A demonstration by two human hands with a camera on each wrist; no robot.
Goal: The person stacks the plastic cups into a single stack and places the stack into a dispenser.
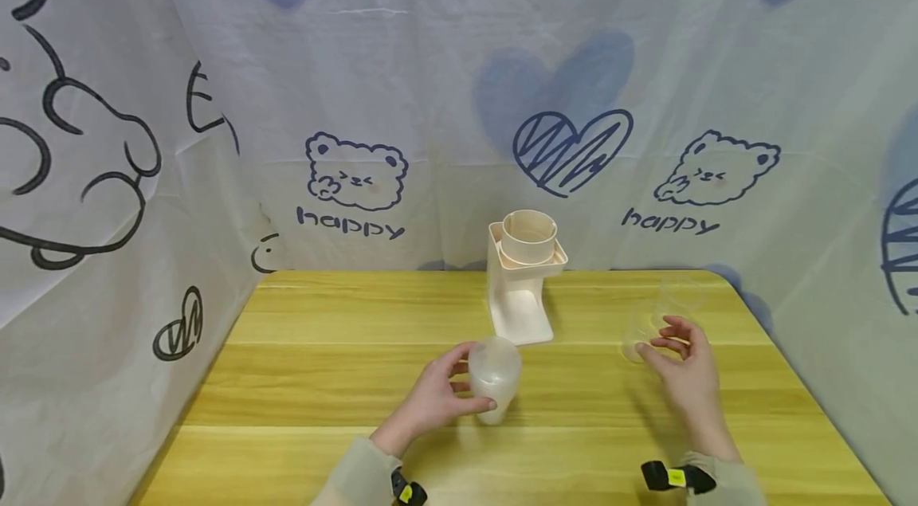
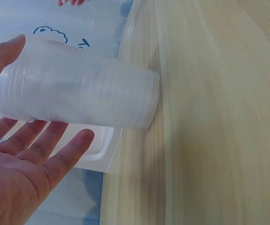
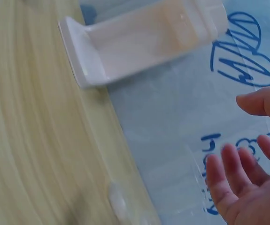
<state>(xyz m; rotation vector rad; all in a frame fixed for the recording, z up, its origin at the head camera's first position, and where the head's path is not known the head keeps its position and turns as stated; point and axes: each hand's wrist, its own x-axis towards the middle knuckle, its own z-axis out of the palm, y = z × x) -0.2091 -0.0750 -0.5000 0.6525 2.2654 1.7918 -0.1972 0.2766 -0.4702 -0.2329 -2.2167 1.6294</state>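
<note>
In the lower middle of the head view, a stack of cups [image 1: 499, 370] is being held loosely by the left hand [image 1: 443, 391], likely so it won't tip, while the right hand [image 1: 688, 374] is being held out wide near a clear cup [image 1: 636, 337] on the right.

The left hand [image 2: 24, 171], lower left, holds a stack of clear cups [image 2: 83, 86] between thumb and fingers. Behind, a white stand [image 2: 93, 160] shows left of centre; wooden tabletop [image 2: 224, 122] fills the right; the right hand [image 2: 72, 2] touches the top edge of the frame.
</note>
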